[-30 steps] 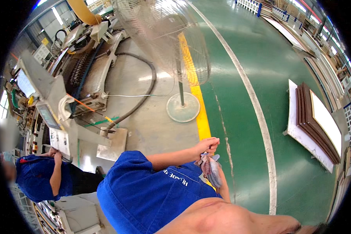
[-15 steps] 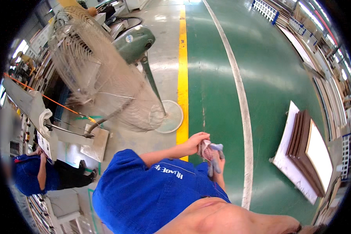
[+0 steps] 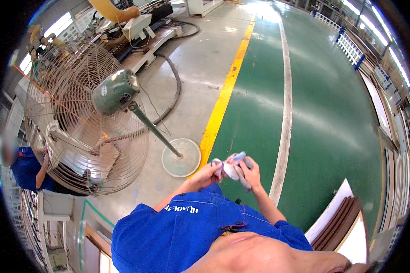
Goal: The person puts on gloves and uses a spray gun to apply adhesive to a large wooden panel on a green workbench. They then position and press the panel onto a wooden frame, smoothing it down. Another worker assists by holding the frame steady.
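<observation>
Hands (image 3: 232, 169) both grip grey glove (image 3: 236, 170) between them.

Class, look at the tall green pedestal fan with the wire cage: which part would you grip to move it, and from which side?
Probably the slanted green pole of the pedestal fan, approached from the yellow-line side: it is bare and slim there, while the wire cage blocks the other side.

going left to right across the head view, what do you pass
person in blue at the left edge → wire-caged pedestal fan → round fan base → yellow floor line → left hand → grey glove → right hand → white floor line → stacked brown wooden frames
</observation>
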Demonstrator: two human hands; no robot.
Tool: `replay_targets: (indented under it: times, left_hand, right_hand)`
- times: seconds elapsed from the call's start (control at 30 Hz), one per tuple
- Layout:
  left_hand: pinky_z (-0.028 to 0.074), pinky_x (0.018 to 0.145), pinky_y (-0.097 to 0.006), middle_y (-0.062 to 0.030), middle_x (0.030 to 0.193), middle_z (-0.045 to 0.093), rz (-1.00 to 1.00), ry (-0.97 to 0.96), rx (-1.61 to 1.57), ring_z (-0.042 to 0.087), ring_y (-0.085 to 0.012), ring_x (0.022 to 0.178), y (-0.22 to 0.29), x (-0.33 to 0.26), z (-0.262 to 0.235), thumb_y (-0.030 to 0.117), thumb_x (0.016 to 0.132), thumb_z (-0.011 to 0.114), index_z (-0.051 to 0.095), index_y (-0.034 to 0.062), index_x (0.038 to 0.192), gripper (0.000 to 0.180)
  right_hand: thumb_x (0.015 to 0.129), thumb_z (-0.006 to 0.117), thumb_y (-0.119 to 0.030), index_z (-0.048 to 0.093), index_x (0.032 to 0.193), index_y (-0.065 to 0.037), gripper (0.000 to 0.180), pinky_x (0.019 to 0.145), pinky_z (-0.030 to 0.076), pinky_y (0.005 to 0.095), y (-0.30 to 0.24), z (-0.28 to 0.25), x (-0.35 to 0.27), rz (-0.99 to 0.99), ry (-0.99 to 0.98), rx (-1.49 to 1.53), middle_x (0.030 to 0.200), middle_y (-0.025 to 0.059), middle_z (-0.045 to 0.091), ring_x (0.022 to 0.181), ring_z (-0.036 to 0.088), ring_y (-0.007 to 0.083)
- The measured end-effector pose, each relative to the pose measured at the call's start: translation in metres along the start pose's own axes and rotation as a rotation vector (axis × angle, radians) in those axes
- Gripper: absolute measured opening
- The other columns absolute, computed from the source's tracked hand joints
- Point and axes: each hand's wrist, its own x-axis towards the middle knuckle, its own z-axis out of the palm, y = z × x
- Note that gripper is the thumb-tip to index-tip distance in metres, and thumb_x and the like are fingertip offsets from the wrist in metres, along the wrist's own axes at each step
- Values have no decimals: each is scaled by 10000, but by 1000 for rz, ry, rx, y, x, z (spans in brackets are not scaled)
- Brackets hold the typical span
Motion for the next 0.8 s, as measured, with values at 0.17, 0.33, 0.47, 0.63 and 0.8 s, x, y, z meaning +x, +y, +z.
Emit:
replay_targets:
  times: [0.17,0.33,0.47,0.63,0.8]
  left_hand:
    - [497,703,-292,-66,958,607,258,136,-120,595,-169,825,69,132,9,246,920,442,525,50,1055,252]
    - [439,879,-367,-82,1089,566,358,161,-171,546,-203,1005,181,231,20,306,931,401,479,52,1145,341]
    - [403,915,-371,-80,1091,569,373,-43,-273,540,-209,1006,269,333,49,312,929,399,484,75,1147,333]
    - [455,818,-335,-58,1069,568,274,-56,-259,559,-166,948,343,448,78,278,937,395,481,82,1127,286]
    - [481,800,-328,-77,1149,531,273,-203,-140,561,-179,955,420,569,105,299,936,387,388,82,1262,391]
  right_hand:
    - [868,541,-153,591,930,1,173,677,428,229,-11,-57,153,-14,-66,182,801,15,582,715,511,78]
    - [907,486,-230,582,971,-46,217,506,427,202,-20,-118,278,226,30,372,846,31,599,656,545,85]
    - [904,493,-266,585,993,-75,230,508,416,188,-18,-194,365,251,272,327,855,18,615,670,547,66]
    - [913,472,-232,594,980,-80,206,522,422,190,3,-251,443,281,381,289,838,13,618,674,542,56]
    - [920,446,-208,583,984,-64,209,552,432,201,30,-251,532,378,339,173,836,22,613,680,546,71]
